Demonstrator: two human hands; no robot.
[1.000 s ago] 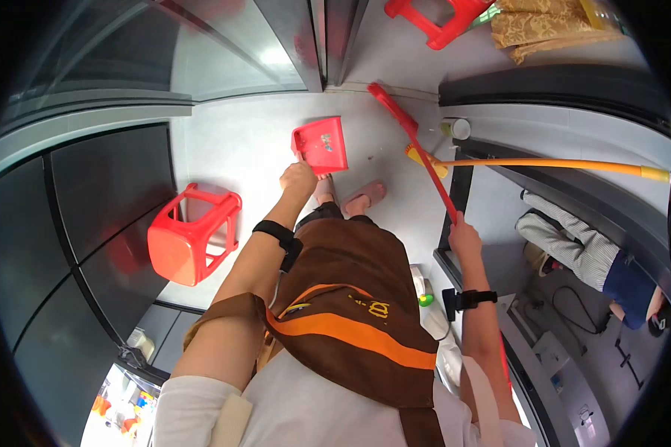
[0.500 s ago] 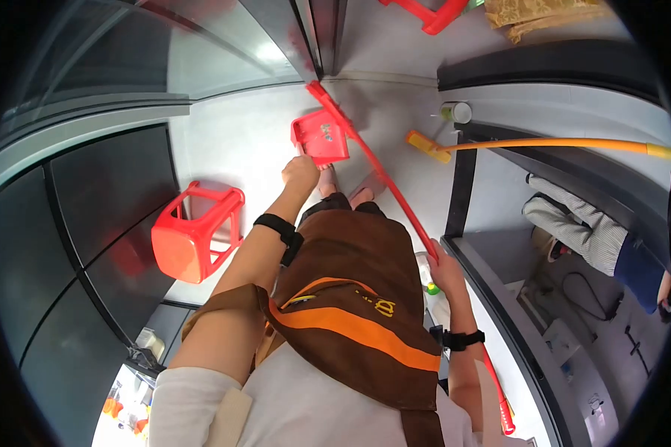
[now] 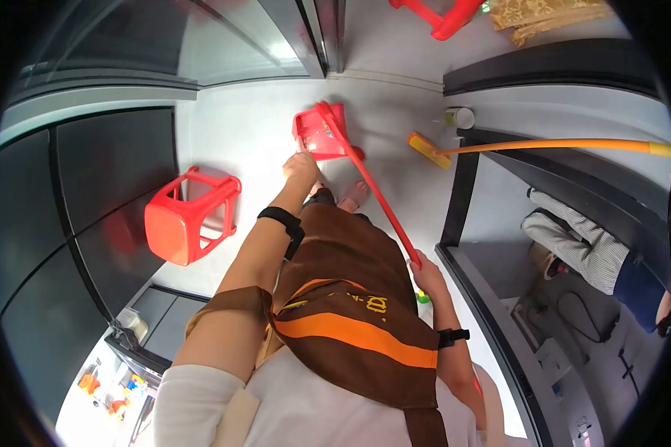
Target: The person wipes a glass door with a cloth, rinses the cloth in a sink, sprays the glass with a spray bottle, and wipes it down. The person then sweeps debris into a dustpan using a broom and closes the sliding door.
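My left hand (image 3: 300, 167) is closed round the short handle of a red dustpan (image 3: 314, 145), held low over the pale floor ahead of my feet. Small bits of debris show in the pan. In my right hand (image 3: 428, 272) is the long handle of a red broom (image 3: 384, 197), which slants up and left. Its far end lies across the dustpan from my viewpoint; whether they touch I cannot tell, and no bristles can be made out. The rear of the handle passes behind my right forearm.
A red plastic stool (image 3: 190, 216) lies tipped on its side at left, near dark cabinet panels. To the right are a yellow brush (image 3: 429, 149) with a long orange handle and a white-and-green container (image 3: 461, 118). Another person's striped clothing (image 3: 574, 231) shows beyond the dark frame.
The broom's far end has come down and toward me, now overlapping the dustpan. My right hand has moved slightly left and down in view; my left hand keeps its grip.
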